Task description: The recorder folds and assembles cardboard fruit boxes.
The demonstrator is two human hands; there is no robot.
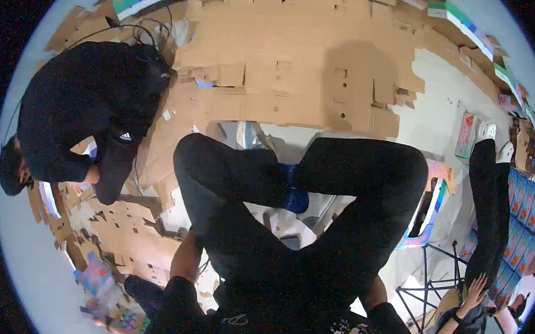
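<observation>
I sit with my legs bent in black trousers [364, 166], a blue sock [297, 200] showing between them. My left forearm [184, 256] comes out of a black sleeve and passes behind my left thigh, which hides the hand. On the other side my right forearm [376, 292] shows only as a short strip of skin beside the right thigh, its hand covered too. Whether either hand touches or holds anything cannot be seen. Between my legs a pale grey and white object [288, 225] shows in part; its kind is unclear.
Flattened cardboard [286, 47] covers much of the floor ahead. A person in black [95, 97] bends down at the left, near black cables [144, 33]. At right are a black metal frame [428, 284], stacked blue boxes [521, 222] and another person's legs [489, 209].
</observation>
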